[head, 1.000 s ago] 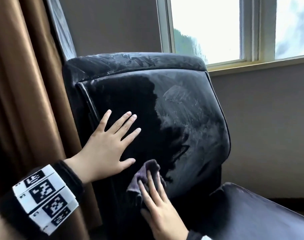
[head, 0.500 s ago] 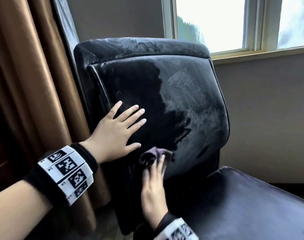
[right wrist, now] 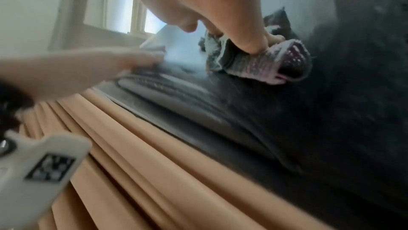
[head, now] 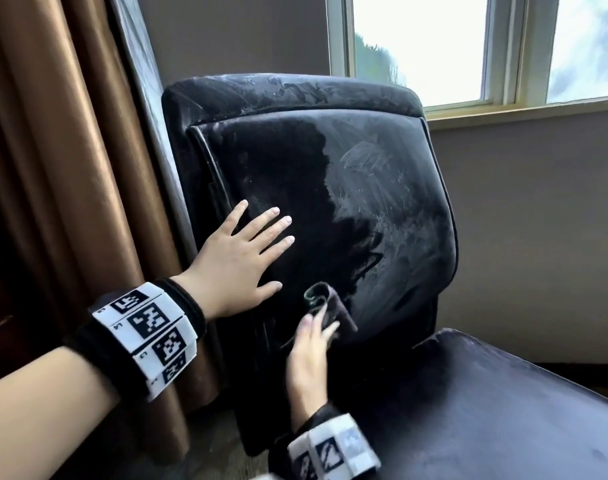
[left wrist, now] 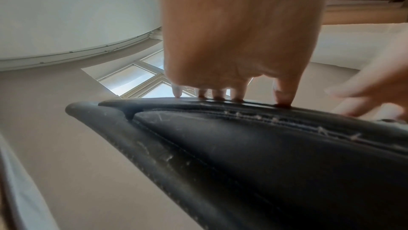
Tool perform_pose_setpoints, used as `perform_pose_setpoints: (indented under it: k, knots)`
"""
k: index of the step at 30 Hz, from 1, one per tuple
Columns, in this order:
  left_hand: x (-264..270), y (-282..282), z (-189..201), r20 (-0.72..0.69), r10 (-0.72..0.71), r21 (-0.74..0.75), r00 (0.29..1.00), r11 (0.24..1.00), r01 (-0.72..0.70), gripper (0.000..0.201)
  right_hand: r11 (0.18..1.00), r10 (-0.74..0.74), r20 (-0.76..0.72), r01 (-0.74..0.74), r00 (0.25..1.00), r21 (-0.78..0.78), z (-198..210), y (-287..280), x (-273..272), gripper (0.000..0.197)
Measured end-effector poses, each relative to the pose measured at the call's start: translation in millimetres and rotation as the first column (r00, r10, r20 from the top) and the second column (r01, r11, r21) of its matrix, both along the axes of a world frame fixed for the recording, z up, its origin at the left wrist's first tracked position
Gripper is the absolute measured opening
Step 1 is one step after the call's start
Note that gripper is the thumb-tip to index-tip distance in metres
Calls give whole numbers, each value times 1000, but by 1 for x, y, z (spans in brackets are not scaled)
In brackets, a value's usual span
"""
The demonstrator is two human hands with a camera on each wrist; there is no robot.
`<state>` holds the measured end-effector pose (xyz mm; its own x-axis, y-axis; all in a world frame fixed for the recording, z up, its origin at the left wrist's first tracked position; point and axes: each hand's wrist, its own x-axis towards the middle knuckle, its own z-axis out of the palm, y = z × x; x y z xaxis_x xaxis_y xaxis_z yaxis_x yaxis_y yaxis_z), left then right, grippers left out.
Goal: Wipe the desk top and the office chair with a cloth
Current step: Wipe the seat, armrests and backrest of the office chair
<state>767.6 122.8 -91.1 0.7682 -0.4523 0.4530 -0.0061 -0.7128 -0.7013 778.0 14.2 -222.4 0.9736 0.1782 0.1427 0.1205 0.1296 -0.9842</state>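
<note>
Pressing cloth (head: 330, 303) on chair (head: 382, 202) | right grip (head: 307, 362) flat | left grip (head: 233, 261) splayed flat

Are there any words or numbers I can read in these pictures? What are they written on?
No word or number can be read for sure.
On the left wristband: black-and-white square codes, not letters; the tiny marks beside them are too small to read.
On the right wristband: square codes, blurred; nothing can be read.
On the chair, the cloth and the curtain: no writing shows.
</note>
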Motion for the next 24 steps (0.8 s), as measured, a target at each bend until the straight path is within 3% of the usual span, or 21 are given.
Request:
perform_pose_setpoints:
  k: [3, 6, 11, 13, 15, 18, 21, 24]
  knots:
    - [0, -1, -1, -10, -3, -13, 1000, 1000, 3, 70, 999, 50, -55, -50, 997, -4, -21, 12, -34, 56]
    - [-1, -1, 0, -22, -12, -18, 1000, 1000, 11, 70, 997, 27, -23, -25, 999, 70, -12, 15, -32, 56]
    - [1, -2, -3, -26, 15, -23, 1000, 1000, -16, 69, 999, -54, 349, 52, 936, 14, -2, 22, -35, 46]
    - [1, -2, -5, -27, 36, -18, 999, 999, -37, 70, 997, -83, 307, 77, 948, 32, -17, 23, -41, 49]
    - [2, -2, -6, -13, 45, -5, 999, 999, -45, 69, 998, -59, 163, 56, 985, 22, -27, 20, -39, 56]
    - [3, -2, -5, 11, 8, 29, 1000, 1000, -8, 67, 1000, -7, 95, 7, 995, 2, -9, 10, -18, 58]
    - [4, -4, -1, 12, -17, 37, 1000, 999, 16, 72, 999, -41, 278, 47, 960, -15, 24, -8, 23, 51]
    - [12, -6, 16, 34, 18, 17, 999, 1000, -19, 62, 988, -30, 503, 101, 864, -115, 41, -21, 65, 45]
